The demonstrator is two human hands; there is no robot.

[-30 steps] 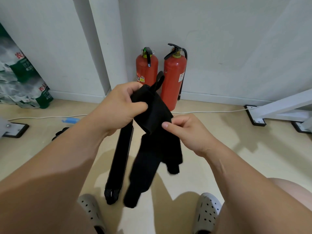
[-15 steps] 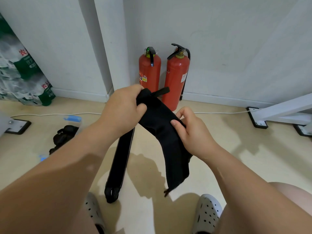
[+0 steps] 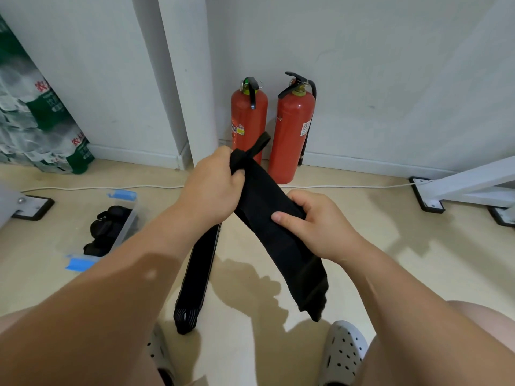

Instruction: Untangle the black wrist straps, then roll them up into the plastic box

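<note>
Black wrist straps (image 3: 107, 229), rolled into bundles, lay inside the clear plastic box (image 3: 128, 218) on the floor. Left of the box and farther back, green bottled-water packs (image 3: 36, 115) leaned against the wall. Right of the box, the left hand (image 3: 211, 190) was raised above the floor, its fingers and thumb curled tight round the bunched top end of two more straps. From that fist a narrow strap (image 3: 200, 263) hung straight down, its striped lower end reaching the floor to the right of the box and nearer the person. A wide strap (image 3: 278, 235) ran from the same fist slanting down and farther right of the box, its loose end hanging in the air. The right hand (image 3: 315, 224) gripped this wide strap partway along, thumb across its front and fingers wrapped behind it. Beyond the hands, right of the box and against the wall, two red fire extinguishers (image 3: 292, 135) stood side by side. A grey clog (image 3: 344, 352) showed at the bottom, and farthest right of the box a white frame (image 3: 468, 182) rested on black feet.
</note>
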